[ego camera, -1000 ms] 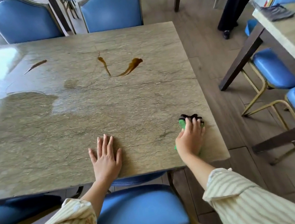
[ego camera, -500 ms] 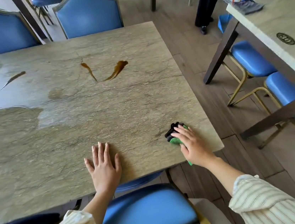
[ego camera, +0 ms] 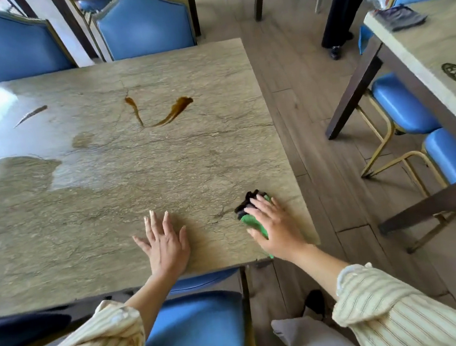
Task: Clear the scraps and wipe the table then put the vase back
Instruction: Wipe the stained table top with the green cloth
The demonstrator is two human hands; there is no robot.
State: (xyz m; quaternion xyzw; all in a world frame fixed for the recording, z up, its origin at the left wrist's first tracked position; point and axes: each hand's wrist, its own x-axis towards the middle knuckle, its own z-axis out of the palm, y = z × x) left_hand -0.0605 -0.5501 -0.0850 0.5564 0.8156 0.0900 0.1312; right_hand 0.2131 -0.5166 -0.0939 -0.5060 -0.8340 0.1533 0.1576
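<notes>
A stone-patterned table (ego camera: 113,187) fills the left of the head view. Brown sauce streaks (ego camera: 173,112) lie near its far middle, with a thinner streak (ego camera: 31,115) at the far left. A wet patch (ego camera: 29,174) darkens the left side. My right hand (ego camera: 278,228) presses flat on a green and black cloth (ego camera: 250,213) at the near right corner of the table. My left hand (ego camera: 164,245) rests flat on the table near its front edge, fingers spread, holding nothing. No vase is in view.
Blue padded chairs (ego camera: 145,24) stand behind the table and one blue seat (ego camera: 194,332) is tucked under its near edge. A second table (ego camera: 434,41) with a dark cloth (ego camera: 400,18) stands at right, blue stools (ego camera: 402,105) beneath. A person's dark trouser legs (ego camera: 340,6) are on the far floor.
My right hand has slid the cloth along the near right corner, from the table's edge slightly leftward. My left hand has stayed flat in place. The view has shifted a little.
</notes>
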